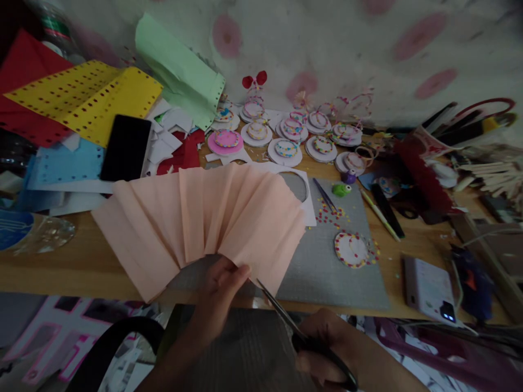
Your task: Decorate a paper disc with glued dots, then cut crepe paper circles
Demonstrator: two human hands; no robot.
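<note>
left hand [223,283] pinching peach paper [261,234] fanned crosswise, right hand [330,343] closed round scissors [283,313], pointing forward-left

A pale wall [347,38] is marked with rounded pink patches [227,36]. Before it a light-brown wooden table [81,267] is placed, and the scene is only dimly lit.
</note>
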